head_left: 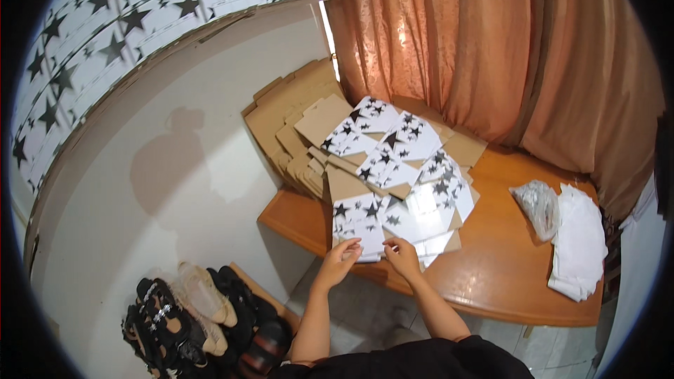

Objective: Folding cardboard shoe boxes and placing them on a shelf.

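A pile of flat cardboard box blanks (pixel 393 168), white with black stars on one side and brown on the other, lies on a wooden table (pixel 505 267). My left hand (pixel 342 256) grips the near edge of the nearest star-printed blank (pixel 359 223) at the table's front edge. My right hand (pixel 401 254) pinches the same blank's edge just to the right. Both forearms rise from the bottom of the view.
A stack of plain brown flat cardboard (pixel 291 116) leans against the white wall behind the pile. A clear plastic bag (pixel 537 203) and a stack of white sheets (pixel 581 242) lie at the table's right. Shoes (pixel 196 316) sit on the floor at lower left. Orange curtains (pixel 491 49) hang behind.
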Available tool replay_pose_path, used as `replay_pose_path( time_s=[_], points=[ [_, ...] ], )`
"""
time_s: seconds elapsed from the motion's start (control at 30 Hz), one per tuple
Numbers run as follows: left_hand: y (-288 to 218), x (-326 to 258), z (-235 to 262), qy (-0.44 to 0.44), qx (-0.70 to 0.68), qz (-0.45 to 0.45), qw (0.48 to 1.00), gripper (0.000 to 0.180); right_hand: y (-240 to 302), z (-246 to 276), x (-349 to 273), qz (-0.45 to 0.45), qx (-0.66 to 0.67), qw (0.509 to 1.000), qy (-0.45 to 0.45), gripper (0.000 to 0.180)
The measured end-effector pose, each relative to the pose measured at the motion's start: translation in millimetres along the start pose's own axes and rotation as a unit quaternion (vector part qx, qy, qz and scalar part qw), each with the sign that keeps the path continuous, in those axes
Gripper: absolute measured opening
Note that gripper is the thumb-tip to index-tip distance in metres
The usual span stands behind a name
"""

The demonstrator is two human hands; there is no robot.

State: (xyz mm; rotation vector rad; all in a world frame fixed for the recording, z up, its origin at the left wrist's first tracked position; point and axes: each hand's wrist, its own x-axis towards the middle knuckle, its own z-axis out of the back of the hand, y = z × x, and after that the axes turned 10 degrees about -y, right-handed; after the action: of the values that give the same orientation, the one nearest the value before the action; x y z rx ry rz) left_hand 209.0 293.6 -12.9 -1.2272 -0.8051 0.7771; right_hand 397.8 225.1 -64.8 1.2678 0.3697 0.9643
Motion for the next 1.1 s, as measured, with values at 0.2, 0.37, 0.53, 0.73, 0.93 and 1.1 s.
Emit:
replay_pose_path(
  time_s=[0.2, 0.37, 0.53, 0.73, 0.93, 1.1],
  points=[
    [69, 126, -40, -0.173, 0.183, -0.076, 0.965, 0.038, -52, -7, 109, 0.064, -0.106, 0.991, -0.047, 0.035],
    [86, 247, -41, -0.271, 0.326, -0.107, 0.899, 0.055, -73, -25, 175, 0.111, -0.248, 0.962, -0.013, 0.063],
    [81, 314, -30, -0.268, 0.482, -0.067, 0.831, 0.065, -106, -35, 191, 0.120, -0.307, 0.943, 0.043, 0.061],
    [90, 341, 3, -0.170, 0.616, -0.157, 0.753, 0.043, -106, -35, 191, 0.113, -0.300, 0.945, 0.068, 0.057],
    [27, 356, 5, -0.290, 0.410, -0.309, 0.808, 0.016, -93, -17, 190, 0.089, -0.291, 0.945, 0.117, 0.062],
    [-42, 344, 26, -0.380, 0.250, -0.421, 0.785, 0.011, -65, 29, 161, -0.066, -0.185, 0.979, 0.053, 0.054]
  ],
)
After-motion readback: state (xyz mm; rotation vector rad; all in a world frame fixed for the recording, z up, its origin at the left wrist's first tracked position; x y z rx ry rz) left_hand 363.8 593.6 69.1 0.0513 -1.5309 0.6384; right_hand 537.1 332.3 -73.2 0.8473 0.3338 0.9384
